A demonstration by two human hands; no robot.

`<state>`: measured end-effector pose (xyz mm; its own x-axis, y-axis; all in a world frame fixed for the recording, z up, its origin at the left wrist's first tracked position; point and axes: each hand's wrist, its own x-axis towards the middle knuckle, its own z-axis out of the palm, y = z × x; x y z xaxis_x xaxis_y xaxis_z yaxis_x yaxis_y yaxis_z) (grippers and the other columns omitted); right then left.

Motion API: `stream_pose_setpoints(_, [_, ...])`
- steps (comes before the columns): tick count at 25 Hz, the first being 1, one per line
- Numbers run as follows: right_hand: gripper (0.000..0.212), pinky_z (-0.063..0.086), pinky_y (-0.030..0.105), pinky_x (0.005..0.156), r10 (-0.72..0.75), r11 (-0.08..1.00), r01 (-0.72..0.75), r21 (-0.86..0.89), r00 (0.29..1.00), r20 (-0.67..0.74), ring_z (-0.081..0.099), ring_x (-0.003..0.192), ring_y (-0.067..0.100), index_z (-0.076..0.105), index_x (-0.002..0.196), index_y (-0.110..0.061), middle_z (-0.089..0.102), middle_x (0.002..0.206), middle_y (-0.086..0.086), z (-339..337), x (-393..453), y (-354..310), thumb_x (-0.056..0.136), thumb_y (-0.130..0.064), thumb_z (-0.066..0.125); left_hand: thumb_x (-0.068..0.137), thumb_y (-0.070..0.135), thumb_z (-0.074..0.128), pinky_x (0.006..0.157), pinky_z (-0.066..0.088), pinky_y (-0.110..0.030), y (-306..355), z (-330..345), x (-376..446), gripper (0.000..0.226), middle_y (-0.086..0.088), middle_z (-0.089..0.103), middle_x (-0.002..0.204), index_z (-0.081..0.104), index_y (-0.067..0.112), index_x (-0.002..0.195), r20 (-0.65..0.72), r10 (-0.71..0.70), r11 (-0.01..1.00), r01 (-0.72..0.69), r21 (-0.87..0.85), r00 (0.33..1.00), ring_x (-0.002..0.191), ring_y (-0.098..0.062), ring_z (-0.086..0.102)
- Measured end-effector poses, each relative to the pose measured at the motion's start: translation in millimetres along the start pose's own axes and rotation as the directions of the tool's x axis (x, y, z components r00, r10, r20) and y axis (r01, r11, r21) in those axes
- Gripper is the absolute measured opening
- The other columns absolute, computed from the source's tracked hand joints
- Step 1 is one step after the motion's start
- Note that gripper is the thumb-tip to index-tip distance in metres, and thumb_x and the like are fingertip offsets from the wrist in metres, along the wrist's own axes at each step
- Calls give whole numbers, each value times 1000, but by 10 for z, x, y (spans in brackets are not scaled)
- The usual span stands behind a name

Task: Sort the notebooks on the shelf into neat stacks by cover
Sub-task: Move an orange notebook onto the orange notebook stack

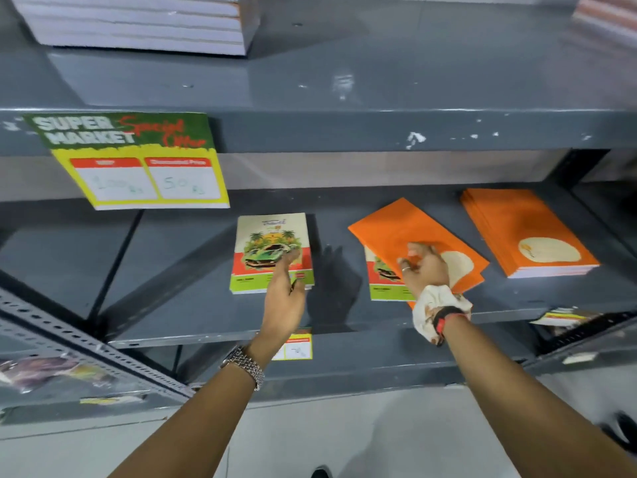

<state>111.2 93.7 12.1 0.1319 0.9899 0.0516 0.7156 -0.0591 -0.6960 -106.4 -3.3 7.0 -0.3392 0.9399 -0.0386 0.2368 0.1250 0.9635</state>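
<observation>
Yellow-green price sign (138,160) on the upper shelf edge, small tag (297,347) below.

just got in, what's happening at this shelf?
A person is sorting notebooks on a grey shelf by cover. The left hand rests open on the car-cover stack. The right hand presses on a skewed orange notebook that lies over another car-cover notebook, so that middle pile is still mixed. A squared-up stack of orange notebooks sits to the right, apart from the others.
</observation>
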Motion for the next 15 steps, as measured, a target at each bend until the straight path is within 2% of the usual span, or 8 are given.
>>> stream_pose_setpoints(2, [41, 44, 45, 96, 79, 989, -84, -125, 996, -47, 53, 113, 41, 53, 123, -8, 56, 116, 19, -306, 178, 297, 82, -14, 60, 92, -4, 33, 112, 31, -35, 95, 399, 43, 42, -6, 42, 143, 43, 8, 131, 153, -77, 984, 100, -149, 985, 131, -25, 42])
stream_pose_setpoints(4, [49, 36, 47, 104, 138, 950, -143, -277, 990, -35, 41, 127, 40, 44, 131, -8, 46, 135, 20, -516, 344, 550, 85, -17, 57, 95, 0, 35, 105, 38, -35, 207, 775, 43, 31, -8, 52, 130, 51, 9, 119, 288, -131, 943, 209, -259, 949, 122, -25, 49])
stream_pose_setpoints(6, [53, 32, 49, 107, 158, 913, -139, -384, 987, 17, 36, 131, 40, 36, 137, -7, 42, 141, 20, -629, 488, 762, 88, -20, 53, 94, 2, 40, 91, 44, -29, 345, 1069, 29, 26, -2, 60, 111, 52, 14, 115, 422, -222, 895, 355, -270, 879, 107, -20, 56])
stream_pose_setpoints(8, [53, 33, 49, 105, 169, 886, -105, -452, 980, 105, 37, 130, 41, 33, 138, -5, 43, 141, 20, -668, 603, 877, 90, -22, 50, 93, 7, 46, 93, 46, -29, 438, 1294, 26, 20, 1, 62, 99, 51, 15, 111, 514, -318, 825, 500, -264, 797, 97, -16, 59])
stream_pose_setpoints(11, [55, 37, 49, 104, 182, 874, -55, -482, 958, 221, 39, 129, 40, 32, 137, -3, 44, 140, 22, -671, 695, 971, 90, -22, 51, 90, 14, 51, 99, 46, -35, 470, 1549, 25, 19, -3, 64, 100, 49, 12, 109, 483, -401, 800, 554, -230, 779, 94, -19, 63])
stream_pose_setpoints(15, [70, 38, 47, 104, 173, 867, 21, -498, 924, 340, 41, 128, 41, 28, 139, -2, 44, 138, 23, -732, 829, 1056, 85, -35, 59, 91, 13, 49, 87, 48, -34, 531, 1782, 35, 5, -3, 63, 85, 53, 11, 92, 301, -482, 781, 559, -279, 823, 80, -17, 61])
